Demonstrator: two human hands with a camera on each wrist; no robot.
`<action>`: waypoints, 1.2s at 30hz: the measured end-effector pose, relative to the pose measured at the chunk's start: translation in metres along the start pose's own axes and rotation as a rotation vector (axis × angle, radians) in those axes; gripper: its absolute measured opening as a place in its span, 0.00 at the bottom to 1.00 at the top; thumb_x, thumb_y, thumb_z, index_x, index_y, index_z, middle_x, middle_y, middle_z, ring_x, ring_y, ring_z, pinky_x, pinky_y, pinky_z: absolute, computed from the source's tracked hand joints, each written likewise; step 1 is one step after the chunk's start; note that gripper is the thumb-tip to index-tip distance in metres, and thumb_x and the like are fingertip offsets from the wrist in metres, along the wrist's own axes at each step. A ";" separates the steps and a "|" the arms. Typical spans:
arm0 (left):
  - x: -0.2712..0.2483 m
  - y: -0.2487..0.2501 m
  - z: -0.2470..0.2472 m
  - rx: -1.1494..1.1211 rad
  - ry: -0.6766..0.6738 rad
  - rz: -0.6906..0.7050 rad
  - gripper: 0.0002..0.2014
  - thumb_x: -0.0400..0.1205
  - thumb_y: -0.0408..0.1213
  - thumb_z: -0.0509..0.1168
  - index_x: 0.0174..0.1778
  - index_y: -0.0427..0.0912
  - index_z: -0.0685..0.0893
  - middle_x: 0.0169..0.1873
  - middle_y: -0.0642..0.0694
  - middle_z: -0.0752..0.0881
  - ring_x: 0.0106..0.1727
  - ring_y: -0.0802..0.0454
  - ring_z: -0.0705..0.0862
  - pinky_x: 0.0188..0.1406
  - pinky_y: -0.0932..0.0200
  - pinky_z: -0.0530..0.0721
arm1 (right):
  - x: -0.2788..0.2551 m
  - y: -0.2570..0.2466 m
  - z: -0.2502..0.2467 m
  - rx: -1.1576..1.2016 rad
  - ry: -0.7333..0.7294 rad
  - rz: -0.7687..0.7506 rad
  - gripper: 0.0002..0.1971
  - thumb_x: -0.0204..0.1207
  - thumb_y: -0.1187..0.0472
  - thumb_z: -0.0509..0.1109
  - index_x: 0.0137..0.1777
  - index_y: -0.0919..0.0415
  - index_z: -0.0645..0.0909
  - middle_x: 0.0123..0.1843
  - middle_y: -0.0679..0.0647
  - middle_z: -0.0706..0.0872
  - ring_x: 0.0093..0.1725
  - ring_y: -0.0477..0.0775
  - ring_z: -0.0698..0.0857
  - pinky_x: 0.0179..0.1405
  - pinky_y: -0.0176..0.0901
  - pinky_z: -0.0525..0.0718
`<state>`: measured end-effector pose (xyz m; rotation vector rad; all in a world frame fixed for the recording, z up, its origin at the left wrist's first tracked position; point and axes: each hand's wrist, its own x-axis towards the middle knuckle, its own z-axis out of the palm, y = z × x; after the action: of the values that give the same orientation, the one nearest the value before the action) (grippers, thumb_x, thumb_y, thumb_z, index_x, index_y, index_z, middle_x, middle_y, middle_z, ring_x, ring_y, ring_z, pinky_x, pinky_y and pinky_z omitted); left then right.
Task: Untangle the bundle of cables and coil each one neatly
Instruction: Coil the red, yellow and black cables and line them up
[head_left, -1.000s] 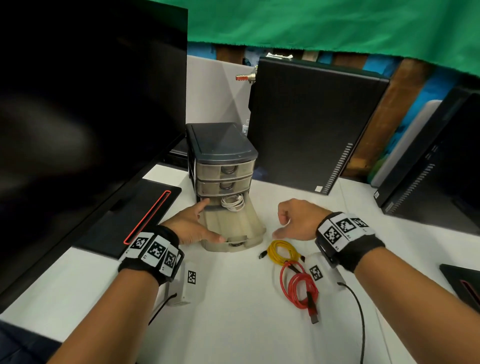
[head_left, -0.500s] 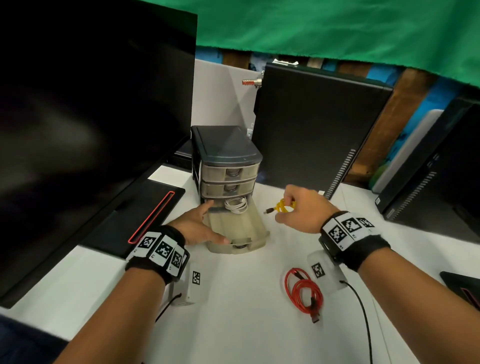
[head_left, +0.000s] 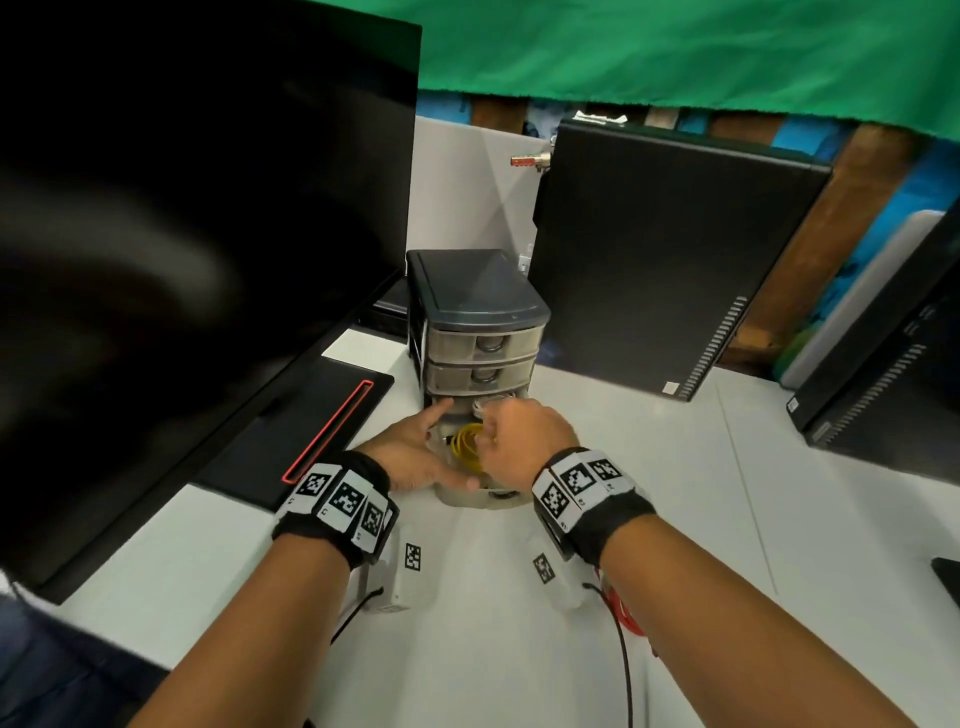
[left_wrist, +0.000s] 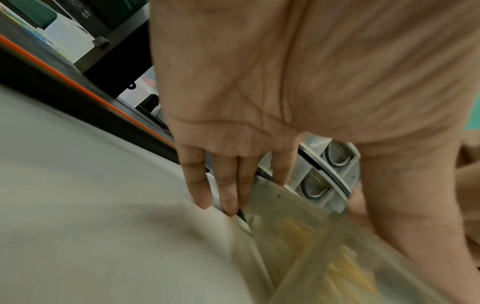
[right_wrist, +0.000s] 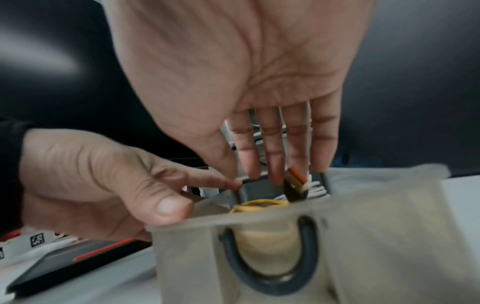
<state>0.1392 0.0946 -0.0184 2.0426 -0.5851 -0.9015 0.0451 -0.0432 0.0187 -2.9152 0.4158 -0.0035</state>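
— White tabletop (head_left: 519, 649), green cloth (head_left: 675, 52) hung behind. What are the fingers doing?

— The right hand (head_left: 524, 441) reaches into the pulled-out bottom drawer (right_wrist: 363, 236), fingers straight and a little apart, pointing down; whether they touch anything I cannot tell. The left hand (head_left: 415, 457) lies along the drawer's left wall, fingers nearly straight and close together, thumb on the front corner of its rim.

— And inside the drawer?

— A coiled yellow cable (head_left: 467, 441) lies toward the front. Behind it, at the back, sits a coiled white cable (right_wrist: 315, 190), with a dark connector (right_wrist: 292, 191) just beneath the right fingertips.

— The rest of the unit?

— It's a small drawer unit (head_left: 475, 291) with a dark lid, standing toward the back edge of the tabletop; its two upper drawers are pushed in.

— Any other cable?

— A red cable (head_left: 626, 616) lies on the tabletop nearer the front edge, mostly hidden under the right forearm.

— Around it all?

— A dark monitor (head_left: 182, 234) on the left, a black computer tower (head_left: 665, 260) behind.
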 end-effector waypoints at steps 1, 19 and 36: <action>0.000 0.000 0.001 0.011 0.012 0.001 0.63 0.63 0.40 0.87 0.87 0.59 0.52 0.85 0.46 0.64 0.84 0.50 0.64 0.75 0.56 0.69 | -0.002 0.002 0.001 0.022 -0.064 -0.005 0.09 0.80 0.53 0.66 0.53 0.54 0.84 0.48 0.54 0.85 0.53 0.60 0.86 0.47 0.46 0.80; 0.014 0.003 0.015 0.189 -0.091 0.118 0.19 0.66 0.53 0.81 0.54 0.61 0.92 0.78 0.53 0.68 0.78 0.52 0.69 0.84 0.51 0.61 | -0.146 0.088 -0.022 -0.031 -0.532 0.137 0.55 0.59 0.27 0.78 0.84 0.38 0.56 0.77 0.45 0.70 0.75 0.52 0.73 0.74 0.50 0.75; -0.005 0.021 0.019 0.202 0.107 0.059 0.09 0.78 0.36 0.75 0.53 0.48 0.90 0.53 0.55 0.80 0.45 0.66 0.76 0.34 0.71 0.72 | -0.037 0.042 -0.062 0.346 -0.059 -0.066 0.22 0.64 0.54 0.82 0.56 0.45 0.79 0.51 0.44 0.86 0.49 0.49 0.87 0.50 0.51 0.90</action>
<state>0.1197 0.0767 -0.0078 2.2260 -0.6973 -0.7178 -0.0034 -0.0844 0.0722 -2.5793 0.2769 0.0003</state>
